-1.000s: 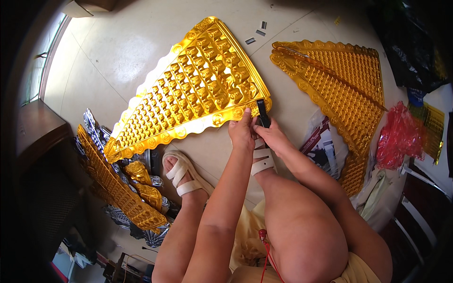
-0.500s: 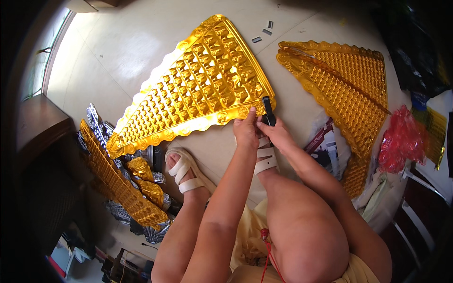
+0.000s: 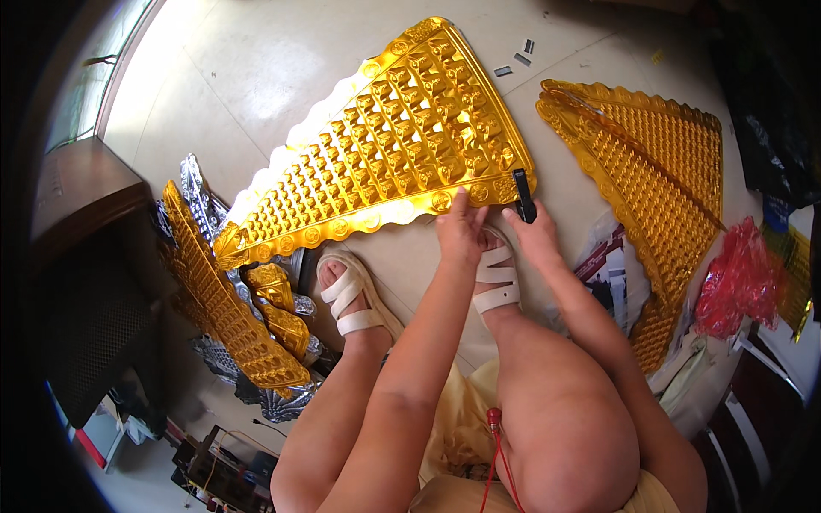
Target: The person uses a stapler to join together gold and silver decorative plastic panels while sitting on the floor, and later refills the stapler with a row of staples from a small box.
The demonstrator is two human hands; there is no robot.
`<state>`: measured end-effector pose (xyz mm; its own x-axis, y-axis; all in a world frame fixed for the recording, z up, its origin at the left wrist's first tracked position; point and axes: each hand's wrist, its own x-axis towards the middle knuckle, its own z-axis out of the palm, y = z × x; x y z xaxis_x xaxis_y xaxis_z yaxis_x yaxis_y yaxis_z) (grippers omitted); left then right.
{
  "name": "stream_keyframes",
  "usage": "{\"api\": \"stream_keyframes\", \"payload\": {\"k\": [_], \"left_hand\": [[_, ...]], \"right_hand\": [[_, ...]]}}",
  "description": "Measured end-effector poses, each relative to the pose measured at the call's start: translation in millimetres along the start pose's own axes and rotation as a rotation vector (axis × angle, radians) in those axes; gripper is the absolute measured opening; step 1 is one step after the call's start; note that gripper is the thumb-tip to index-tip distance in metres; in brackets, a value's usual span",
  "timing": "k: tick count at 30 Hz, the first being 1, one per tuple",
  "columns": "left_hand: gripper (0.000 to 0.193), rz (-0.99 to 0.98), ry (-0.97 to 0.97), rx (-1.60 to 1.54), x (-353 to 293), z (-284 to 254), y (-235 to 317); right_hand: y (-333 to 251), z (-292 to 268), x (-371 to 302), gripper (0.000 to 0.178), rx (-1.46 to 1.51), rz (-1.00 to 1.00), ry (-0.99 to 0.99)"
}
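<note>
The left hand (image 3: 462, 237) grips the lower edge of the gold sheet (image 3: 389, 141), with the thumb on top. This sheet is spread in front of the two feet. The right hand (image 3: 537, 238) is closed around a black stapler (image 3: 524, 203), which stands at the right corner of the sheet. Another gold sheet (image 3: 676, 167), folded, lies to the right on the floor (image 3: 248, 73).

1. Left hand (image 3: 460, 232): some fingers hidden.
2. Right hand (image 3: 537, 235): fingers partly hidden by the black tool (image 3: 522, 192).
3. Grey chips (image 3: 503, 71): too small to identify.
4. Black bag (image 3: 765, 128): lost in dark rim.
</note>
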<state>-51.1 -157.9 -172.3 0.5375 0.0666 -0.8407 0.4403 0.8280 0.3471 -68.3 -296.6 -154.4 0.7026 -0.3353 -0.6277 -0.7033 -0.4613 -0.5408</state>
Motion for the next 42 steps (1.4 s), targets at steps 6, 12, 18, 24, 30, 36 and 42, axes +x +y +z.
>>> {"api": "stream_keyframes", "payload": {"k": [6, 12, 18, 24, 30, 36, 42], "left_hand": [[0.021, 0.134, 0.134, -0.129, 9, -29, 46], [0.025, 0.145, 0.154, 0.054, 10, -37, 63], [0.02, 0.166, 0.07, 0.094, -3, -30, 77], [0.02, 0.214, 0.096, 0.145, -5, -15, 73], [0.022, 0.188, 0.039, 0.116, -7, -9, 65], [0.023, 0.203, 0.042, 0.074, -9, -6, 62], [0.032, 0.132, -0.001, 0.14, -18, 0, 67]], "right_hand": [[-17, -23, 4, 0.041, -0.015, -0.019, -0.01], [-28, -29, 7, 0.033, 0.114, 0.037, -0.16], [-46, -54, 8, 0.029, 0.227, 0.005, -0.251], [-45, -64, 16, 0.035, 0.213, -0.039, -0.194], [-26, -51, -5, 0.034, 0.394, 0.024, -0.348], [-36, -22, -25, 0.036, 0.408, 0.093, -0.472], [-44, -12, -24, 0.034, 0.361, 0.041, -0.462]]}}
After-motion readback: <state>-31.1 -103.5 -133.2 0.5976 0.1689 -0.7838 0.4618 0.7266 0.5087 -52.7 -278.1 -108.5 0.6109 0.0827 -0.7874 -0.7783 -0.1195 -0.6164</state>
